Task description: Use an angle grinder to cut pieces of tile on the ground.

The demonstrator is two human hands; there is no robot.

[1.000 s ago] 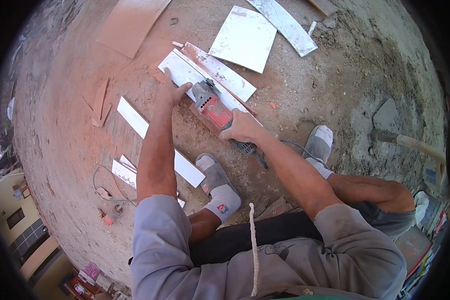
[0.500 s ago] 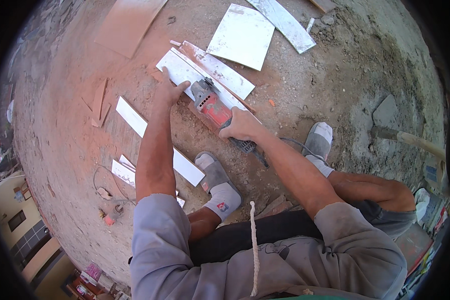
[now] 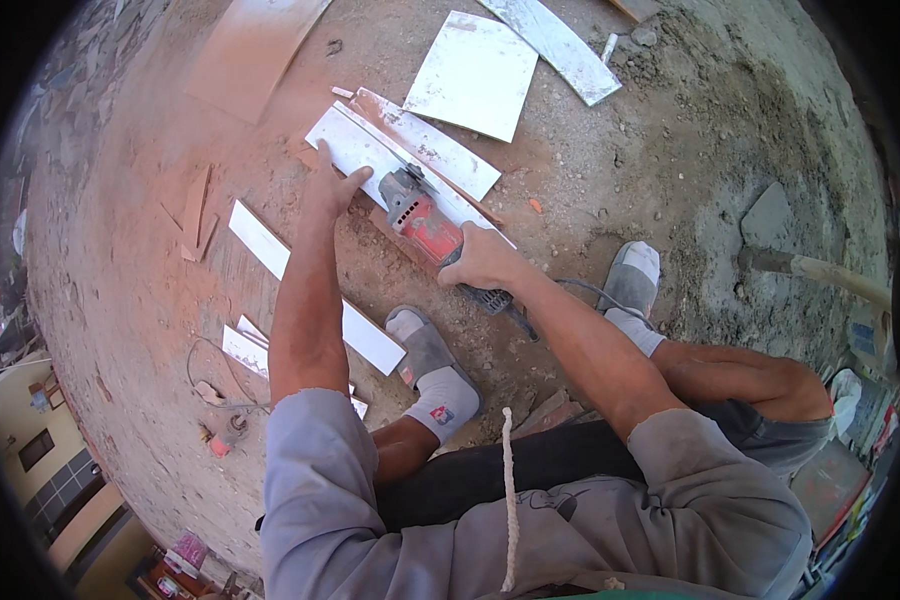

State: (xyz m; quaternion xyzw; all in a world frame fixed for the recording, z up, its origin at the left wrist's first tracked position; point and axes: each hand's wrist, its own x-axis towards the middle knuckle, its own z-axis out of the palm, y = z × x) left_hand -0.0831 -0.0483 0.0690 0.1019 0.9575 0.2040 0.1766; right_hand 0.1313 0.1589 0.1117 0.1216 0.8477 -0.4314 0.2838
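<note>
My right hand [image 3: 473, 255] grips the body of a red and dark grey angle grinder [image 3: 425, 225], its head low over a long white tile strip [image 3: 345, 140]. At the strip's upper-left end, my left hand [image 3: 335, 180] holds it, thumb spread along the near side. A second white strip [image 3: 455, 160] lies along the far edge, with reddish tile showing under both. The grinder's cord runs from its rear toward my right foot. The cutting disc is mostly hidden by the tool's head.
A square white tile [image 3: 470, 75], a long strip [image 3: 550, 40] and a reddish board [image 3: 245, 55] lie beyond. More strips [image 3: 370, 335] and broken pieces [image 3: 195, 210] are at left, near a second red tool [image 3: 225, 440]. A wooden handle [image 3: 835, 280] is at right, beside my sandalled feet [image 3: 630, 285].
The whole view has shifted slightly, with most things a little further left in the picture. My hands, the grinder and the strip keep much the same arrangement.
</note>
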